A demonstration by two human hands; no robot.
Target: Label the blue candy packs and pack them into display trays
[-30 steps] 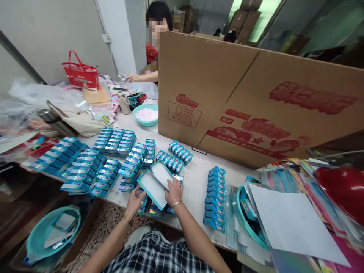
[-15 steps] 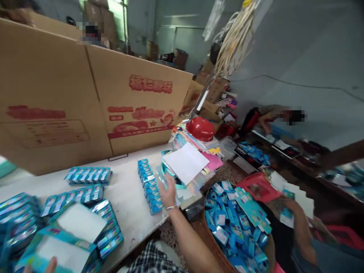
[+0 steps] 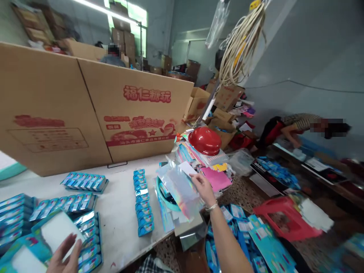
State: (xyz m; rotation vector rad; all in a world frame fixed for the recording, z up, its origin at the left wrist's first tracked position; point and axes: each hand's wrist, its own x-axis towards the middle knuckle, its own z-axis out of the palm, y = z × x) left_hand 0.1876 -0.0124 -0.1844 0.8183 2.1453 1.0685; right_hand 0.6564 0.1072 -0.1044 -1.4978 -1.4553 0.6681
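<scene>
My left hand [image 3: 65, 254] is low on the left, fingers apart and slightly curled, over blue display boxes with a white panel [image 3: 58, 229]. Its contact with them is unclear. My right hand [image 3: 203, 187] pinches at the right edge of a shiny, see-through plastic sheet [image 3: 182, 191]. A white card [image 3: 187, 168] shows behind the sheet, by the fingertips. Beneath lies a turquoise round basket [image 3: 167, 203], partly covered. Left of it, a row of small blue packs [image 3: 143, 206] lies on the white table [image 3: 119, 212].
A tall cardboard carton [image 3: 93, 113] walls the table's back. A red bowl [image 3: 204, 141] rests upside down on stacked sheets beside pink card [image 3: 217, 179]. Below right is a bin of blue packs [image 3: 236, 223]. A red plastic stool [image 3: 280, 218] and a bending person [image 3: 298, 123] are farther right.
My right hand has moved right and the plastic sheet now covers much of the white card. My left hand has come up and right. The nearby co-worker's arms have left the view.
</scene>
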